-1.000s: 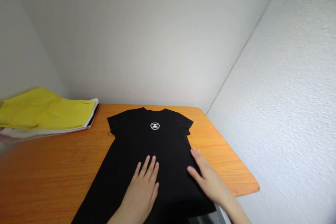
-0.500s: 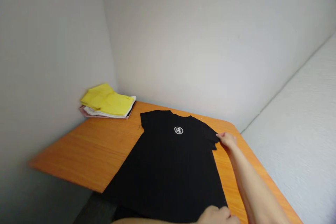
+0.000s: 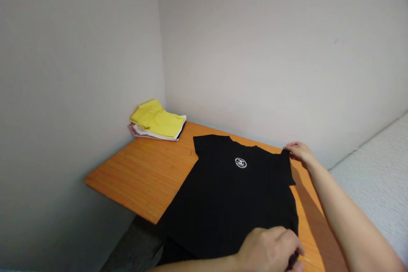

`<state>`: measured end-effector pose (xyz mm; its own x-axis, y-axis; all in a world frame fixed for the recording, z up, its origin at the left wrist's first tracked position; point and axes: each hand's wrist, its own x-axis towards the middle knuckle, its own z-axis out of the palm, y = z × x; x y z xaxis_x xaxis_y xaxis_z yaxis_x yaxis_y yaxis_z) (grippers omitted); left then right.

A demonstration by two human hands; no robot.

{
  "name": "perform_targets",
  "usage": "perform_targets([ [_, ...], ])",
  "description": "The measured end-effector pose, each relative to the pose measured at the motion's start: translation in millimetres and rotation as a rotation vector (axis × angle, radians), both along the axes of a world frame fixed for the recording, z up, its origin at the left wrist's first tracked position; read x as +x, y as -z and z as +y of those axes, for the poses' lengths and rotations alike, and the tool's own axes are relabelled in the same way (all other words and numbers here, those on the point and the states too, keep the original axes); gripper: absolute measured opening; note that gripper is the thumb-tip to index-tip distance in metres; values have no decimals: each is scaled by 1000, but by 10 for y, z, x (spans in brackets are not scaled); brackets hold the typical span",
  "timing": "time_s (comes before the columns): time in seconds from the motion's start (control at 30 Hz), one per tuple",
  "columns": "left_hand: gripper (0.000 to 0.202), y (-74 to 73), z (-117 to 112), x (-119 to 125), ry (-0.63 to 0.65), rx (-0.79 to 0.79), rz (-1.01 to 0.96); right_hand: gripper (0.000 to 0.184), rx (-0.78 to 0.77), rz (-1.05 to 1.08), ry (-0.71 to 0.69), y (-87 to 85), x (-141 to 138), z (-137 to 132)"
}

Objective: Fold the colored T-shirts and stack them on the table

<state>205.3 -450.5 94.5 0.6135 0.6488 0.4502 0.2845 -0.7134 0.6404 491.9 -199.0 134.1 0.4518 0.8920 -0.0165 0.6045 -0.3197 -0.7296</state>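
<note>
A black T-shirt point(image 3: 232, 195) with a small white round logo on the chest lies flat, front up, on an orange wooden table point(image 3: 149, 174). My right hand point(image 3: 298, 151) is at the far right, pinching the shirt's right sleeve at the shoulder and lifting it a little. My left hand point(image 3: 270, 248) is at the near edge, fingers closed on the shirt's lower right hem. The shirt's bottom hangs over the table's near edge.
A stack of folded clothes point(image 3: 157, 121) with a yellow piece on top sits in the table's far left corner. Plain walls close in the table at the left and back. A textured white surface point(image 3: 376, 178) runs along the right.
My view has swung left. My right hand went from flat on the shirt to the right sleeve and raised it; my left hand left the shirt's middle and gripped the lower right hem.
</note>
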Motion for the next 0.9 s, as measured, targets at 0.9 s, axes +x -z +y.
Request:
perform_targets([
  [0.9, 5, 691, 15, -2331, -783, -405, 91, 29, -47, 75, -427, 302, -3514, 1176],
])
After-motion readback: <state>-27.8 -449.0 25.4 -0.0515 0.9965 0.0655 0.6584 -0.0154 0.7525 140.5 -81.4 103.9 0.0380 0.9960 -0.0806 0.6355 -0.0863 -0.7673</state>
